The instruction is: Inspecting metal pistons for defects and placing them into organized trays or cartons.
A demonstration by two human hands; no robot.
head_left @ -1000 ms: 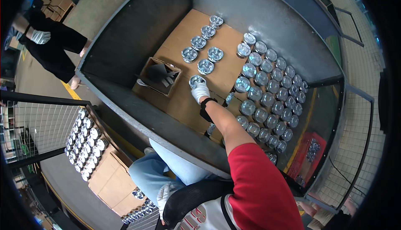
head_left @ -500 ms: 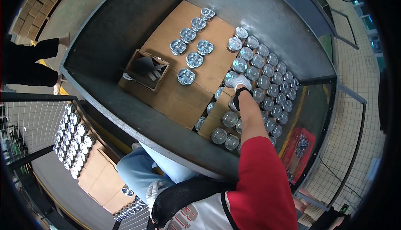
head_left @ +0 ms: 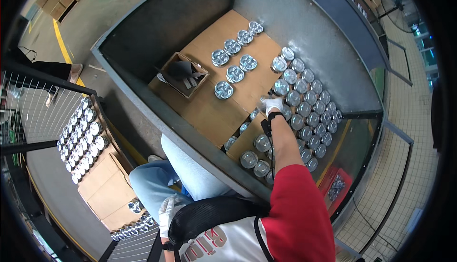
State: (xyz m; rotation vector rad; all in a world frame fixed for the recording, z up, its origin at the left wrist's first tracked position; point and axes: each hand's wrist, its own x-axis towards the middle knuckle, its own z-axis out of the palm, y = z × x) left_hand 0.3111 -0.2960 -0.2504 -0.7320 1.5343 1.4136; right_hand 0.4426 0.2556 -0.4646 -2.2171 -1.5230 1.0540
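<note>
My right hand (head_left: pixel 272 105), in a white glove, reaches into a deep grey metal bin (head_left: pixel 304 33). Its fingers are closed round a shiny metal piston at the left edge of the packed rows, and the glove covers most of that piston. Right beside it stand many more pistons (head_left: pixel 303 99), crowns up. Several others (head_left: pixel 235 74) lie spaced apart on the brown cardboard sheet (head_left: pixel 200 114), showing their hollow undersides. My left hand (head_left: pixel 166 213), also gloved, hangs low beside my thigh with its fingers loosely apart, and nothing shows in it.
A small cardboard box (head_left: pixel 183 75) with dark and pale pieces inside sits against the bin's left wall. At lower left, a wire-sided cart (head_left: pixel 28 140) carries more pistons (head_left: pixel 82 138) on cardboard. A red tray (head_left: pixel 340 189) of small metal parts is at right. Another person's legs (head_left: pixel 52 74) show at far left.
The view has shifted, so the bin appears lower and farther right. My right hand now covers the piston it was touching. More of my left forearm shows.
</note>
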